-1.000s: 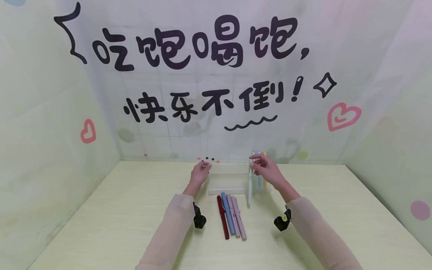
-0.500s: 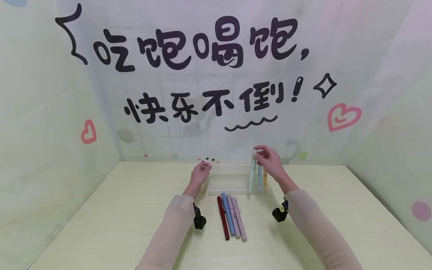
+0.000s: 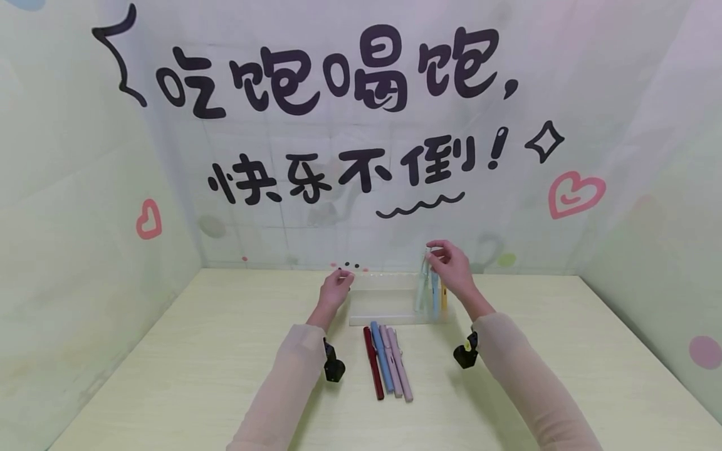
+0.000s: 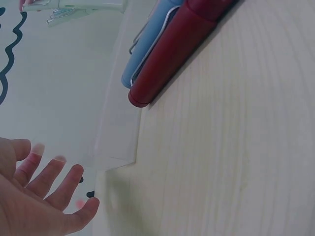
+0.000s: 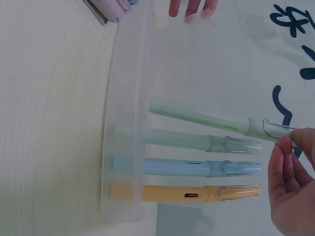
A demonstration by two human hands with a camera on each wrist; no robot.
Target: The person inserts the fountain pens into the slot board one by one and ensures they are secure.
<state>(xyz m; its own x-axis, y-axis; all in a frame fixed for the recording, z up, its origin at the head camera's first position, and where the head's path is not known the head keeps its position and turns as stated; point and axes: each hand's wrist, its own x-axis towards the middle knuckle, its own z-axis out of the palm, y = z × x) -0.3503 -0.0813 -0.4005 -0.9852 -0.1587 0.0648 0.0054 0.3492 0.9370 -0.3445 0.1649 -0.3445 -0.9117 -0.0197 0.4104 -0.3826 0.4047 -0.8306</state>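
Note:
My right hand (image 3: 453,269) pinches a pale green pen (image 5: 202,117) by its capped end. The pen hangs tilted, its lower end at the front wall of a clear plastic pen holder (image 3: 381,319). In the right wrist view another pale green pen (image 5: 187,141), a light blue pen (image 5: 182,167) and an orange pen (image 5: 172,193) stand side by side in the holder, their lower ends behind its frosted front strip. My left hand (image 3: 336,288) holds the holder's left edge, and some fingertips (image 4: 60,159) show at the clear panel in the left wrist view.
On the table in front of the holder lie a dark red pen (image 3: 373,363), a blue pen (image 3: 381,357) and two pinkish-lilac pens (image 3: 399,366), close together. A printed cloth wall (image 3: 299,244) rises behind the holder. Cloth side walls flank the pale wooden table (image 3: 214,363).
My right hand has lifted the pale green pen, then shifted it slightly right, its lower end moving from in front of the holder to inside its front edge. The left hand stays put.

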